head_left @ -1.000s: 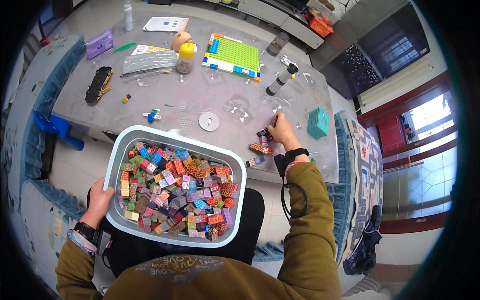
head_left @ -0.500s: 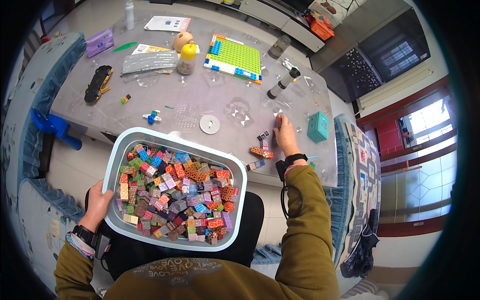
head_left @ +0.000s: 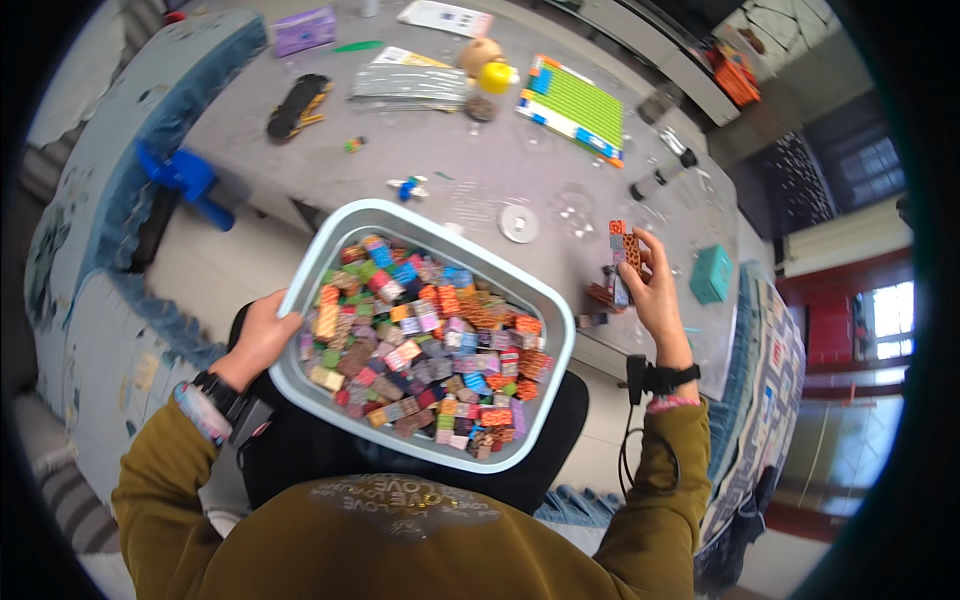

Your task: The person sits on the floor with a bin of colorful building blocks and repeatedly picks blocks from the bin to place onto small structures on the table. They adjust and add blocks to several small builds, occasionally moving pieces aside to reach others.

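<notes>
A pale blue plastic tub (head_left: 566,350) sits tilted on my lap, heaped with small patterned toy blocks (head_left: 420,350) in many colours. My left hand (head_left: 262,335) is closed on its left rim, thumb over the edge. Over the table's near right part, my right hand (head_left: 652,290) grips a few joined toy blocks (head_left: 618,245) between thumb and fingers, some orange-patterned and one spotted brown. More blocks (head_left: 600,295) lie just below and left of that hand, blurred and partly hidden.
The grey table (head_left: 470,170) carries a white disc (head_left: 518,223), a teal box (head_left: 712,274), a green baseplate (head_left: 580,110), a dark toy car (head_left: 298,108), a yellow-topped jar (head_left: 490,90) and a dark-ended clear tube (head_left: 662,175). A blue plastic stool (head_left: 185,180) stands left.
My right hand has lifted from the table surface with joined blocks upright in its fingers. The whole view has shifted and turned; my left hand stays on the tub rim.
</notes>
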Demonstrator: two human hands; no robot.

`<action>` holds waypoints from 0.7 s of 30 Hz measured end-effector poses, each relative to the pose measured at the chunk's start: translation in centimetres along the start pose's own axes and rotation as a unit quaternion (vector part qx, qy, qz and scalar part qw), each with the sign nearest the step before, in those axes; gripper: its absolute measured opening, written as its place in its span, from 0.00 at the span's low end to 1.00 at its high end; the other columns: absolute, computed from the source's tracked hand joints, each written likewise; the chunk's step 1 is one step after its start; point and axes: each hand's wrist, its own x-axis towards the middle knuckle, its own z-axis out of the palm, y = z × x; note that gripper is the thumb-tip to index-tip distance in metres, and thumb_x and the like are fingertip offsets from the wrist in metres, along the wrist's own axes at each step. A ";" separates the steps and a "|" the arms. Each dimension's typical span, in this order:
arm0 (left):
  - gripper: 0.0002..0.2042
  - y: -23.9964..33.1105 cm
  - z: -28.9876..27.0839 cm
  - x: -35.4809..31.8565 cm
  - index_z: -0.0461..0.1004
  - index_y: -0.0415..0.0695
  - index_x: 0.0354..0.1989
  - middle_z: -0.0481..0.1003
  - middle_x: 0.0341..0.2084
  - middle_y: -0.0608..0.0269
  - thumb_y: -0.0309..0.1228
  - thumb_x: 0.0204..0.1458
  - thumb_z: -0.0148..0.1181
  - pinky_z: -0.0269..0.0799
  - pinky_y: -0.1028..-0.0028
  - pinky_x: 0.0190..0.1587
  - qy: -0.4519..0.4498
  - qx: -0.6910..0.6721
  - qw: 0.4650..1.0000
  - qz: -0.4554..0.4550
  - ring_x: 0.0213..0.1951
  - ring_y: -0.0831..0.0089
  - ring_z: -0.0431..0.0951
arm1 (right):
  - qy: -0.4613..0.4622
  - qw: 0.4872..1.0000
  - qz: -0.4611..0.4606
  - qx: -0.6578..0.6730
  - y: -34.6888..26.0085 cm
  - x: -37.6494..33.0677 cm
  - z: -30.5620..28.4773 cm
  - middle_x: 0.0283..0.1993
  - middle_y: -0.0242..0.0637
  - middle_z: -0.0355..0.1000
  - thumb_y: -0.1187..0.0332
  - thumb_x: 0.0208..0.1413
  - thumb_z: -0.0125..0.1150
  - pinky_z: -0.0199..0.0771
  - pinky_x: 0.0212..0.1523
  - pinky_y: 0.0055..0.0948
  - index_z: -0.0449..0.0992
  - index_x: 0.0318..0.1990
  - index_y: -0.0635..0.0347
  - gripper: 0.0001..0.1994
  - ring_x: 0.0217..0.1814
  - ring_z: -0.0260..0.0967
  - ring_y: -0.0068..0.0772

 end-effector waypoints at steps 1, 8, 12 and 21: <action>0.19 0.1 0.1 0.1 0.79 0.32 0.55 0.85 0.39 0.53 0.26 0.56 0.57 0.79 0.68 0.47 0.002 0.009 1.000 0.005 0.40 0.70 0.84 | -0.040 0.999 -0.007 0.037 -2.3 -0.8 1.4 0.55 0.39 0.75 0.76 0.65 0.65 0.81 0.50 0.31 0.65 0.74 0.45 0.31 0.51 0.77 0.28; 0.20 1.1 0.4 0.2 0.78 0.33 0.58 0.85 0.40 0.57 0.24 0.58 0.56 0.79 0.71 0.46 -0.023 -0.040 0.998 -0.033 0.39 0.74 0.83 | -0.242 0.927 -0.283 -0.048 -13.8 1.0 12.1 0.65 0.42 0.75 0.77 0.65 0.64 0.80 0.59 0.37 0.68 0.71 0.53 0.27 0.61 0.77 0.38; 0.19 1.1 0.6 0.1 0.79 0.34 0.57 0.86 0.38 0.56 0.26 0.58 0.59 0.79 0.70 0.45 -0.024 -0.038 0.999 -0.024 0.38 0.74 0.84 | -0.307 0.885 -0.302 -0.179 -16.8 2.8 17.7 0.55 0.44 0.75 0.76 0.62 0.66 0.81 0.54 0.44 0.69 0.71 0.44 0.30 0.54 0.77 0.53; 0.16 0.7 0.4 0.1 0.80 0.36 0.53 0.86 0.37 0.52 0.28 0.57 0.61 0.79 0.67 0.45 -0.015 0.005 1.000 -0.012 0.38 0.67 0.86 | -0.332 0.883 -0.306 -0.128 -16.6 2.9 21.8 0.58 0.47 0.73 0.74 0.62 0.65 0.79 0.56 0.47 0.70 0.68 0.52 0.26 0.58 0.76 0.58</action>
